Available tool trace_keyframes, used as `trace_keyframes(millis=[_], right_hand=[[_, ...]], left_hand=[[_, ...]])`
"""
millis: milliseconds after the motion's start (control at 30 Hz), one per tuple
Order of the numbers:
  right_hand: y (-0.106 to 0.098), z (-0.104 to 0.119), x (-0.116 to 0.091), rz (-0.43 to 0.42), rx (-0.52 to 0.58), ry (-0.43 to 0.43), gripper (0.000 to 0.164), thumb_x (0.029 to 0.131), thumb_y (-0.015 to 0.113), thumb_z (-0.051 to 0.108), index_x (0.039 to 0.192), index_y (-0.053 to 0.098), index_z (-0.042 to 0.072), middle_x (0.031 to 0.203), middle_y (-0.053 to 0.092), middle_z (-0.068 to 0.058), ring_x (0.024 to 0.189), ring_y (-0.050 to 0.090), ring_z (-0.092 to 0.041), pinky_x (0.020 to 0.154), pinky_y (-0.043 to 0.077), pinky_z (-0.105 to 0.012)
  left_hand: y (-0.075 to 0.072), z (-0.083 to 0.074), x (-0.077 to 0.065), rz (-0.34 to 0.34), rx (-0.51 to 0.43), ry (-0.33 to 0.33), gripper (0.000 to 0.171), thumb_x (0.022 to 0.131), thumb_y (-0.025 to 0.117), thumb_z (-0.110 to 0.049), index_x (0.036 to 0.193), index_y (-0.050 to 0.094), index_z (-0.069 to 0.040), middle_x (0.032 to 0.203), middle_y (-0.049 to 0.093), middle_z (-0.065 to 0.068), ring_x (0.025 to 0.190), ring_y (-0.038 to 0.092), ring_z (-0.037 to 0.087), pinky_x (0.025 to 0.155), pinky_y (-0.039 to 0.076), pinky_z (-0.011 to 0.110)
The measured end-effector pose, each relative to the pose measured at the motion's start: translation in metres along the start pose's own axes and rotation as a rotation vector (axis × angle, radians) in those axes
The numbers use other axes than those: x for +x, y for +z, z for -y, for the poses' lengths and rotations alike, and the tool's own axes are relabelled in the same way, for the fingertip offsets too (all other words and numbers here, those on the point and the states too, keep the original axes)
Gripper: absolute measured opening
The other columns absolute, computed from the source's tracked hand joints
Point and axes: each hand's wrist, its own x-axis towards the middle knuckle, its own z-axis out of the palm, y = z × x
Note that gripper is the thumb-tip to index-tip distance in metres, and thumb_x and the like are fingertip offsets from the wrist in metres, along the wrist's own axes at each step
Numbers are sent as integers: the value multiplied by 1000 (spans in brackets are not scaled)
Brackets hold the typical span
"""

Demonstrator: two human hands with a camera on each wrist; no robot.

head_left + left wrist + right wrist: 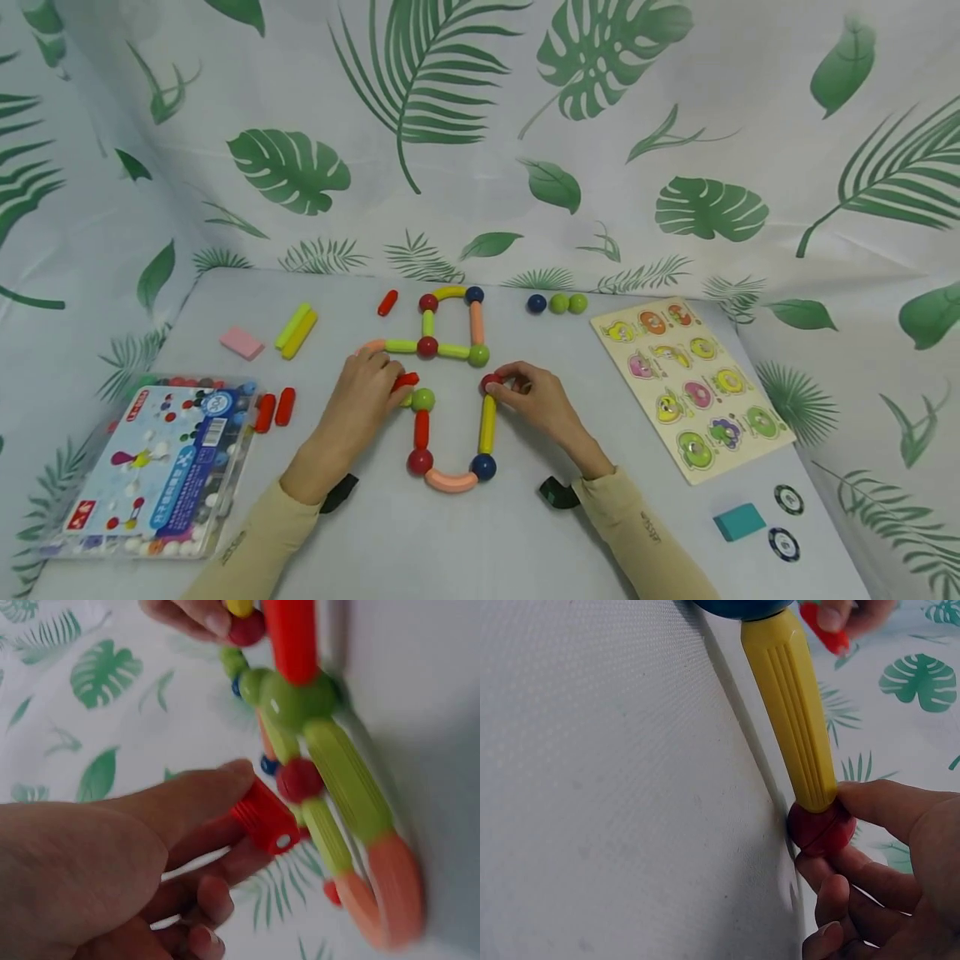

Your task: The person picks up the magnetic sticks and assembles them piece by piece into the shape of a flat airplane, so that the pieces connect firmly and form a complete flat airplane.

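My left hand pinches a short red magnetic rod between thumb and fingers, just above the lower chain of rods and balls. Beside it a green ball joins a red rod, which runs down to a red ball. A curved pink rod links that ball to a dark blue ball. My right hand pinches another red ball at the upper end of a yellow rod. Farther back lies a looped group with a green ball at its corner.
A clear box of balls stands at left, with red rods next to it. A wooden fruit puzzle board lies at right. Loose balls sit at the back. A teal block and two chips lie front right.
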Motion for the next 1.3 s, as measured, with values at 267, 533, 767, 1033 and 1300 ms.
trace_keyframes(millis=[267, 533, 767, 1033, 1300], right_hand=[[-1, 1, -2, 3, -2, -2, 32, 90, 77, 37, 111, 72, 13, 82, 62, -2, 73, 53, -17, 57, 39, -22], [1, 3, -2, 18, -15, -16, 30, 91, 76, 36, 110, 71, 13, 81, 60, -2, 73, 53, -17, 60, 39, -22], [3, 4, -4, 47, -14, -49, 30, 91, 77, 37, 111, 71, 15, 83, 60, -1, 77, 55, -17, 65, 42, -24], [4, 7, -6, 70, 0, -65, 31, 90, 77, 37, 112, 72, 16, 84, 61, 0, 78, 55, -16, 66, 44, -24], [4, 7, -7, 80, -1, -58, 31, 90, 78, 38, 113, 71, 18, 84, 61, 0, 79, 55, -16, 66, 44, -23]], left_hand=[[28, -25, 26, 116, 51, 189, 27, 83, 85, -22, 100, 75, -4, 91, 65, 8, 88, 53, 23, 79, 47, 34], [44, -36, 32, 162, 156, 233, 26, 86, 82, -29, 98, 77, -6, 92, 67, 8, 90, 54, 23, 77, 44, 32], [50, -37, 31, 174, 175, 228, 28, 86, 83, -30, 98, 77, -6, 92, 67, 7, 90, 54, 23, 79, 43, 32], [51, -35, 27, 200, 132, 228, 31, 86, 82, -33, 101, 76, -7, 93, 67, 7, 92, 55, 23, 82, 45, 33], [26, -17, 22, 375, -90, 50, 32, 84, 84, -30, 104, 76, -7, 96, 66, 6, 93, 53, 22, 86, 45, 39]])
